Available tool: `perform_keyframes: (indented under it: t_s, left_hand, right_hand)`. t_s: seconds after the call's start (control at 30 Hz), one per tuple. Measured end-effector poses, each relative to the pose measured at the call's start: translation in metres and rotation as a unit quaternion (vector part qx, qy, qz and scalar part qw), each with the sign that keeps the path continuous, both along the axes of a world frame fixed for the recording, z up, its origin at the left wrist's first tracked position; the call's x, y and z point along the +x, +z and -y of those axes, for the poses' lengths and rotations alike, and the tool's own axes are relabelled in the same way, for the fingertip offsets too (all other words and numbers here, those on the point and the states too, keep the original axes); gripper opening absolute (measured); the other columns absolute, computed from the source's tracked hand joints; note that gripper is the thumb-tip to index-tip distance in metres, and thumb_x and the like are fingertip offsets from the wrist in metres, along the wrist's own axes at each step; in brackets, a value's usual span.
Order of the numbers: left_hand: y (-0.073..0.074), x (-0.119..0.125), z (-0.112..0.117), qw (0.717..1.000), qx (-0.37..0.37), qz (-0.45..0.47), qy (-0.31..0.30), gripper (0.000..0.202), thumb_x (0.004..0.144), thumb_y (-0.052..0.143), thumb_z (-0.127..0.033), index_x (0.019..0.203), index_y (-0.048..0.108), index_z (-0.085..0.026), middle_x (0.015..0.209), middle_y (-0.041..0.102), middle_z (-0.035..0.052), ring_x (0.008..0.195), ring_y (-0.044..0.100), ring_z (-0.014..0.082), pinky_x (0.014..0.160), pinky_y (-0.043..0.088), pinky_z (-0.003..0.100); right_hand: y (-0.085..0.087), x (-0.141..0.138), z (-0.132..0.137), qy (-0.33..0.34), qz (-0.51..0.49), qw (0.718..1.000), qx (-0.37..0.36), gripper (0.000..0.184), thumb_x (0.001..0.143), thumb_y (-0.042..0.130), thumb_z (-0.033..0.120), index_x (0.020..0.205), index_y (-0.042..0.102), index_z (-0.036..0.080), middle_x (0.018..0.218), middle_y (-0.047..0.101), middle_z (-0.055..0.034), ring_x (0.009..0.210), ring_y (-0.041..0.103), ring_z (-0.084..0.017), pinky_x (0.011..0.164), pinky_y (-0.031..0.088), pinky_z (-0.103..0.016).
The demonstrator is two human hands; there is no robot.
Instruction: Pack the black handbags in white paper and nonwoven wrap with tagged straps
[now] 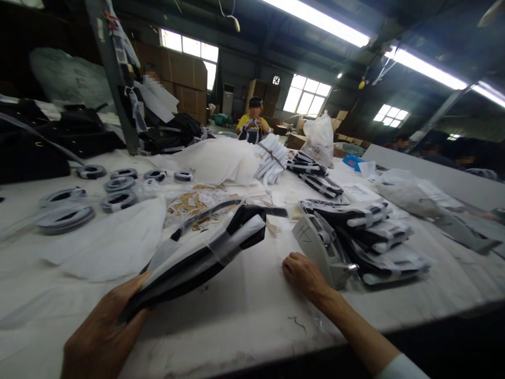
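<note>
My left hand point(112, 323) grips one end of a folded black bag point(189, 287), thumb on one side and fingers on the other. White paper lines the bag, a clear band wraps around its far part, and a dark strap loops above it. The bag is tilted, its far end raised off the table. My right hand point(303, 273) is low over the table with its fingers curled together. Whatever may be between those fingertips is too small to make out. Just beside it stands a grey tape dispenser point(311, 245) with marker writing on its side.
Folded, wrapped black bags point(390, 263) are stacked right of the dispenser. Grey strap coils point(65, 218) lie at the left, white sheets point(221, 158) at the back. Small brown and white tags point(193, 205) are heaped mid-table. A co-worker point(254, 123) is across the table.
</note>
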State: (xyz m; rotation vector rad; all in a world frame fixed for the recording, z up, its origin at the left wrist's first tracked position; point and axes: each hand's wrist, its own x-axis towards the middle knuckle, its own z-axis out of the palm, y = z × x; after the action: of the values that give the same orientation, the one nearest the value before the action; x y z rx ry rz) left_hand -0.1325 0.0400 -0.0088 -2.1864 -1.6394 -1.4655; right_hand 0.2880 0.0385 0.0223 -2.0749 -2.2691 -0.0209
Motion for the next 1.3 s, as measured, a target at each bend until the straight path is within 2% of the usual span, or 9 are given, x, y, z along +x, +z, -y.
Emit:
perform_keyframes:
  t_s: [0.2,0.33,0.47,0.53,0.6,0.73,0.9,1.17,1.3]
  left_hand:
    - [0.008,0.003,0.006,0.998,-0.015,-0.009,0.052,0.036,0.088,0.051,-0.05,0.118,0.057,-0.032,0.109,0.069,-0.0014,0.09,0.07,0.0233,0.094,0.055,0.038]
    - [0.012,0.004,0.006,0.998,-0.015,0.004,0.065,0.035,0.086,0.054,-0.05,0.111,0.06,-0.026,0.101,0.071,0.0018,0.083,0.071,0.0237,0.084,0.058,0.036]
    - [0.01,0.004,0.007,0.998,-0.012,0.02,0.057,0.033,0.085,0.057,-0.045,0.11,0.061,-0.024,0.1,0.071,0.0028,0.084,0.071,0.0237,0.083,0.057,0.035]
    - [0.009,0.004,0.008,0.998,-0.014,0.03,0.051,0.034,0.085,0.057,-0.046,0.11,0.062,-0.023,0.101,0.071,0.0026,0.086,0.07,0.0235,0.085,0.057,0.035]
    - [0.009,0.005,0.009,0.998,-0.012,0.039,0.047,0.035,0.085,0.058,-0.047,0.111,0.061,-0.023,0.101,0.07,0.0022,0.087,0.07,0.023,0.086,0.056,0.034]
    - [0.009,0.007,0.011,0.998,-0.006,0.047,0.036,0.034,0.087,0.059,-0.044,0.114,0.059,-0.023,0.103,0.069,0.0024,0.09,0.069,0.022,0.088,0.055,0.032]
    - [0.01,0.01,0.011,0.998,-0.008,0.044,0.035,0.031,0.087,0.06,-0.038,0.114,0.059,-0.023,0.104,0.068,0.0014,0.094,0.068,0.0199,0.09,0.053,0.029]
    - [0.013,0.013,0.012,0.997,-0.03,0.053,0.036,0.033,0.085,0.065,-0.036,0.116,0.059,-0.024,0.106,0.069,0.0008,0.095,0.067,0.0194,0.091,0.053,0.03]
    - [0.016,0.015,0.013,0.998,-0.042,0.044,0.028,0.033,0.085,0.065,-0.033,0.116,0.06,-0.024,0.108,0.069,0.0009,0.098,0.067,0.0197,0.093,0.052,0.03]
  right_hand:
    - [0.014,-0.058,0.02,0.115,-0.239,0.957,0.112,0.017,0.086,0.053,0.011,0.089,0.067,0.019,0.104,0.07,-0.0078,0.097,0.065,-0.019,0.089,0.048,-0.03]
    - [0.012,-0.115,0.052,0.278,-0.362,0.89,-0.022,0.015,0.082,0.056,0.012,0.087,0.068,0.02,0.107,0.071,-0.0058,0.101,0.065,-0.017,0.091,0.049,-0.026]
    - [0.009,-0.127,0.069,0.359,-0.422,0.811,-0.188,0.012,0.087,0.063,0.031,0.086,0.073,0.024,0.097,0.075,-0.0011,0.099,0.068,-0.017,0.092,0.049,-0.023]
    - [0.011,-0.116,0.063,0.286,-0.431,0.831,-0.207,0.018,0.089,0.061,0.037,0.092,0.074,0.025,0.1,0.075,-0.0015,0.097,0.069,-0.017,0.091,0.051,-0.025]
    - [0.01,-0.1,0.049,0.158,-0.382,0.898,-0.149,0.026,0.092,0.056,0.039,0.107,0.072,0.024,0.117,0.071,-0.0058,0.11,0.065,-0.022,0.1,0.048,-0.034]
    - [-0.014,-0.085,0.017,0.018,-0.198,0.978,-0.061,0.061,0.09,0.056,0.043,0.142,0.047,0.012,0.15,0.041,-0.0182,0.142,0.032,-0.032,0.118,0.021,-0.054]
    - [-0.036,-0.109,-0.016,0.087,-0.13,0.987,-0.035,0.068,0.095,0.047,0.051,0.15,0.033,0.013,0.158,0.025,-0.0167,0.148,0.015,-0.03,0.119,0.013,-0.056]
    - [-0.032,-0.126,-0.083,0.3,-0.225,0.926,0.032,0.034,0.09,0.049,0.011,0.115,0.069,0.024,0.129,0.064,-0.0056,0.127,0.05,-0.023,0.109,0.036,-0.041]
    - [-0.031,-0.12,-0.088,0.3,-0.23,0.925,0.044,0.027,0.086,0.058,0.014,0.11,0.069,0.019,0.121,0.066,-0.0099,0.119,0.055,-0.026,0.102,0.044,-0.041]
